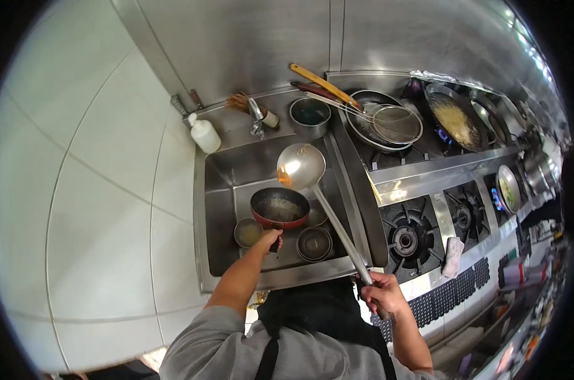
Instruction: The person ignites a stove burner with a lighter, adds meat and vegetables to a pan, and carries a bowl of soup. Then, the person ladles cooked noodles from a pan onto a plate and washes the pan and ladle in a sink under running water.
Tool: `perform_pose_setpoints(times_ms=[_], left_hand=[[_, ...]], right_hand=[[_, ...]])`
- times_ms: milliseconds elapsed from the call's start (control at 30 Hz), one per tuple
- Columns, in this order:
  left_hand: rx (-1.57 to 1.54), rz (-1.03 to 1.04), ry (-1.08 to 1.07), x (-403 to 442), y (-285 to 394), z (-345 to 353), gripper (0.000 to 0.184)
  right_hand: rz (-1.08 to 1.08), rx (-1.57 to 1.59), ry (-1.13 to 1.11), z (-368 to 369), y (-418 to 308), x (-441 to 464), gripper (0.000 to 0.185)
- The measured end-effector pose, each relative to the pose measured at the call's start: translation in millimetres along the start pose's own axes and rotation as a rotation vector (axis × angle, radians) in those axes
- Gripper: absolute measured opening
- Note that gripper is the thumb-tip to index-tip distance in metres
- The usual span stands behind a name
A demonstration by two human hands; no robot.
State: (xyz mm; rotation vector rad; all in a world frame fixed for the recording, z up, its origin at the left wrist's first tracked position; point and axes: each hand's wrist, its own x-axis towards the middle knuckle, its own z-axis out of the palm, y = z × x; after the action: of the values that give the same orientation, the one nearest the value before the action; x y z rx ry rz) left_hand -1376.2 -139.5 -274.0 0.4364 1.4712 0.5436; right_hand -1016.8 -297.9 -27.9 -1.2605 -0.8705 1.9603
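My left hand [270, 240] is closed around the black handle of a red frying pan [280, 209], which is over the sink [220, 180]. Some pale residue or liquid shows inside the pan. In my right hand [383, 294] is the handle of a large metal ladle [301, 166]. Its round bowl is above the far side of the pan, with an orange-brown bit at its left edge. Below the pan are a metal bowl [248, 233] with cloudy liquid and stacked metal bowls [314, 244]; another bowl is partly hidden behind the pan.
Behind the sink are a faucet [256, 120], a white bottle [205, 135], a brush [239, 101] and a pot [310, 114]. To the right, a strainer [396, 123] lies across a pan. A wok [453, 120] with food is over a blue flame; a smaller pan [508, 189] is also by a flame.
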Motion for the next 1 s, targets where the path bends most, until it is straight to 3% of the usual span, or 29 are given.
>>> perform_pose_setpoints(times_ms=[67, 133, 200, 267, 367, 400, 467, 500, 600, 800, 867, 900, 933, 1000], left_hand=[[-0.012, -0.089, 0.001, 36.5, -9.4, -13.1, 0.026], [0.792, 0.500, 0.440, 47.5, -4.5, -18.1, 0.036], [0.514, 0.529, 0.428, 34.2, 49.6, -29.1, 0.047], [-0.143, 0.578, -0.127, -32.2, 111.0, -36.9, 0.047], [0.050, 0.914, -0.295, -58.4, 143.8, -53.4, 0.038], [0.043, 0.906, -0.294, -64.9, 149.0, -54.0, 0.038], [0.326, 0.822, -0.160, -80.7, 156.4, -48.6, 0.029], [0.243, 0.897, -0.166, -70.0, 150.5, -48.2, 0.024], [0.371, 0.964, -0.016, -64.6, 143.9, -47.2, 0.027], [0.532, 0.877, 0.062, -81.9, 147.1, -71.7, 0.026], [0.344, 0.941, -0.057, -115.7, 164.7, -77.8, 0.020], [0.170, 0.882, -0.187, -140.4, 175.1, -75.9, 0.013], [0.168, 0.876, -0.184, -158.4, 183.2, -74.3, 0.013], [-0.060, 1.037, -0.493, -190.1, 197.5, -69.0, 0.008]], right_hand=[[0.059, -0.007, 0.060, 12.6, -0.3, -8.8, 0.040], [0.097, 0.034, 0.109, 27.3, -3.8, -16.6, 0.040], [0.111, 0.040, 0.167, 42.0, -7.4, -20.1, 0.041], [0.116, 0.059, 0.190, 54.3, -7.5, -19.3, 0.040], [0.130, 0.017, 0.227, 69.0, -8.3, -16.3, 0.035], [0.120, 0.009, 0.220, 69.4, -5.7, -16.4, 0.032], [0.133, -0.054, 0.235, 71.8, -5.5, -16.8, 0.031], [0.136, -0.050, 0.239, 73.3, -6.1, -17.4, 0.032], [0.150, -0.044, 0.239, 75.9, -7.5, -19.0, 0.034], [0.165, -0.032, 0.202, 69.6, -7.6, -15.2, 0.037], [0.190, 0.022, 0.223, 67.4, -5.9, -12.6, 0.037], [0.220, 0.061, 0.253, 64.6, -1.0, -10.7, 0.037], [0.226, 0.060, 0.251, 61.4, 2.5, -7.9, 0.037], [0.223, 0.067, 0.263, 56.6, 6.9, -2.6, 0.036]])
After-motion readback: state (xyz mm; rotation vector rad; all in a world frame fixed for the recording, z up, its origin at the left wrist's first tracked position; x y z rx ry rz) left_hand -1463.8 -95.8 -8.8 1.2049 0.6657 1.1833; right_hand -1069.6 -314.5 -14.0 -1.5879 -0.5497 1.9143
